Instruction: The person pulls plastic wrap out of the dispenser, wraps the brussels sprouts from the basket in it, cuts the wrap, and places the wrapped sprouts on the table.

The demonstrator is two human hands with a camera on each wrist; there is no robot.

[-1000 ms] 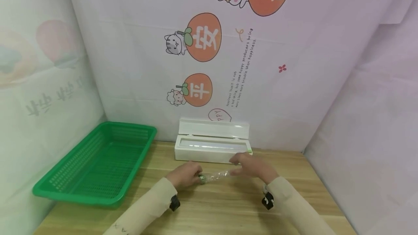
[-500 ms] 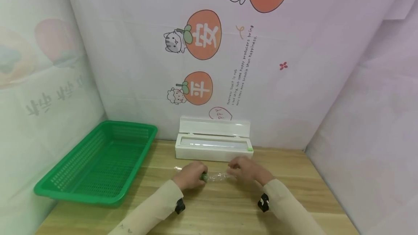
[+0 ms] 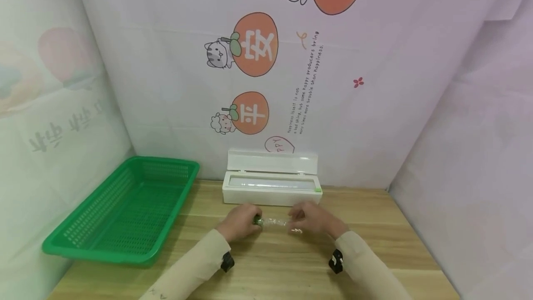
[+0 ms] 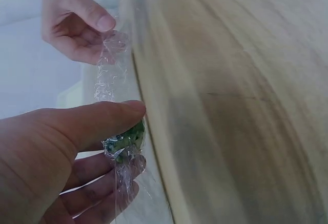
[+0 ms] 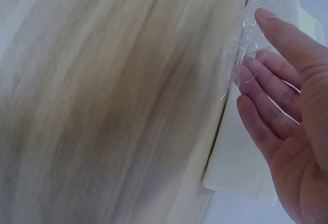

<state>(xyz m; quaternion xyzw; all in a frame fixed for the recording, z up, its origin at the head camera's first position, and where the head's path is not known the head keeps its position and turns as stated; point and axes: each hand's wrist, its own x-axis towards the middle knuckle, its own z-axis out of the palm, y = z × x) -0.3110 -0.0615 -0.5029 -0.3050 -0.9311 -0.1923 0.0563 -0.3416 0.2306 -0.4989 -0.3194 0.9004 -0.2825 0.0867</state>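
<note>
In the head view my left hand [image 3: 240, 222] grips a small mottled green piece [image 3: 258, 221] wrapped in clear plastic wrap [image 3: 275, 221]. The left wrist view shows the thumb over the green piece [image 4: 125, 141] and the fingers behind it; its exact kind is unclear through the film. Crumpled wrap [image 4: 110, 80] stretches from it toward my right hand [image 3: 310, 219]. In the right wrist view, the wrap's end [image 5: 248, 42] lies at the right hand's [image 5: 292, 80] fingertips, with the thumb and fingers apart.
Behind the hands stands a white wrap dispenser box [image 3: 272, 196], its lid [image 3: 272, 162] raised against the printed backdrop. A green plastic basket [image 3: 160, 233] sits at the left on the wooden table [image 3: 283, 272]. White cloth walls enclose both sides.
Over the last second my left hand has moved slightly right and away from me with the wrapped piece. My right hand has shifted slightly left, staying at the wrap's end.
</note>
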